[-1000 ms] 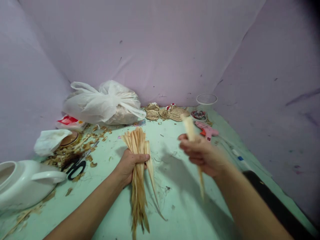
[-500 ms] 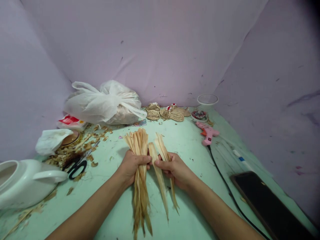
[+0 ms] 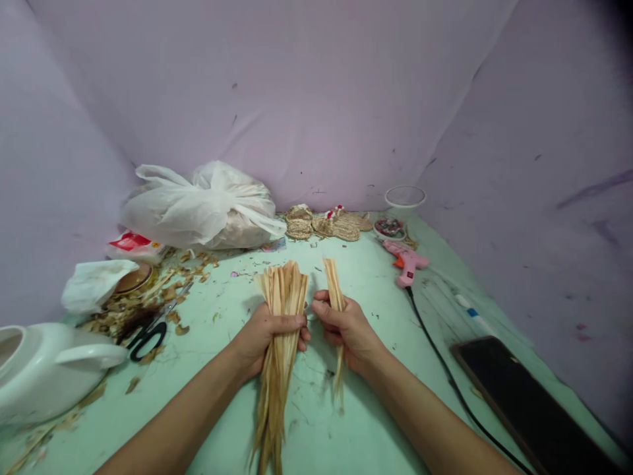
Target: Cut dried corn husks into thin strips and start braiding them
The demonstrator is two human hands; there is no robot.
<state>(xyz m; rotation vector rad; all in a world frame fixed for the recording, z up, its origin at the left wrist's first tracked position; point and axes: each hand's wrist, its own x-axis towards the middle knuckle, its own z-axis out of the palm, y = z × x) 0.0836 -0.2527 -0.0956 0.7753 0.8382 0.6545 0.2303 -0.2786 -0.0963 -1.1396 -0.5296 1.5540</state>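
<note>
My left hand (image 3: 270, 333) is closed around a thick bundle of dried husk strips (image 3: 284, 290), its thumb lying across the front. The pale tops fan out above the fist, and the darker tapered ends hang down toward me. In my right hand (image 3: 349, 326) a narrower strip of dried husk (image 3: 333, 280) is pinched upright, its thin end dropping below the palm; I cannot tell if it is one piece or several layers. A small gap separates the two hands over the pale green tabletop (image 3: 237, 422).
At left are a white pitcher (image 3: 54, 376), black-handled scissors (image 3: 148, 340) and husk scraps (image 3: 168, 290). A tied plastic bag (image 3: 202, 211) and woven slippers (image 3: 341, 226) sit at the back. Right: a pink glue gun (image 3: 408, 264) with black cord, and a dark phone (image 3: 524, 389).
The loose strip that was between my hands is no longer separate there. My hands have drawn slightly apart, and the left bundle looks fuller at the top. The view has shifted a little.
</note>
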